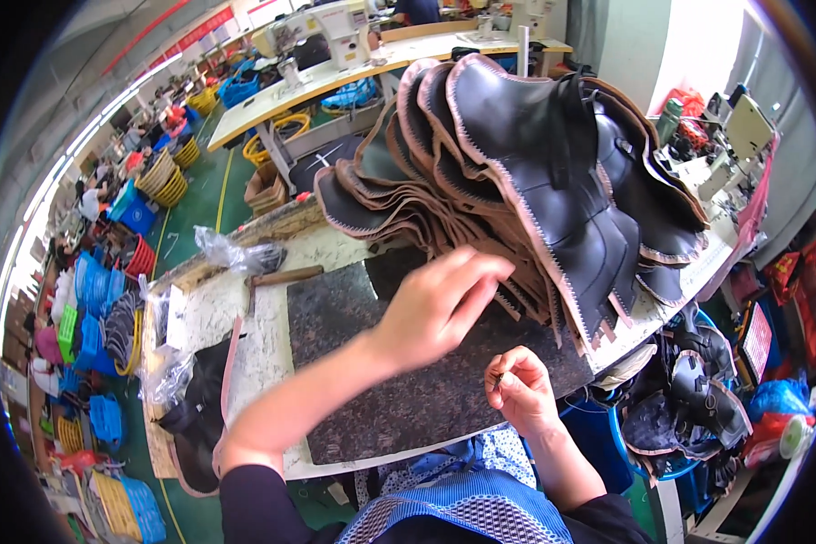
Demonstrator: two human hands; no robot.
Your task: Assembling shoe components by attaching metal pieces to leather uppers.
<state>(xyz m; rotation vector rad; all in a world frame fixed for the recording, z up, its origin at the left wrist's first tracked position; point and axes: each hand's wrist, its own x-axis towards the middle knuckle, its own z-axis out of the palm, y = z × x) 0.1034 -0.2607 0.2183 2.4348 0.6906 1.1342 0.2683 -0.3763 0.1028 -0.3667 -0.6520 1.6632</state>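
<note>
A tall pile of black leather shoe-upper-like pieces (539, 145) with tan zigzag-cut edges covers the far right of the table. My left hand (440, 304) hovers in front of the pile, over a dark speckled slab (363, 399). Its fingers are bent, with a gap to the thumb, and nothing shows in them. Lower and to the right, my right hand (523, 390) pinches thumb and forefinger together near the slab's front right edge. A tiny dark thing shows at those fingertips, too small to name.
A hammer (286, 276) lies beyond the slab, beside a clear plastic bag (236, 251). More black leather (199, 408) hangs over the table's left end. At the right stands a blue bin (607, 444) with black pieces. Sewing machines (344, 32) stand on a far bench.
</note>
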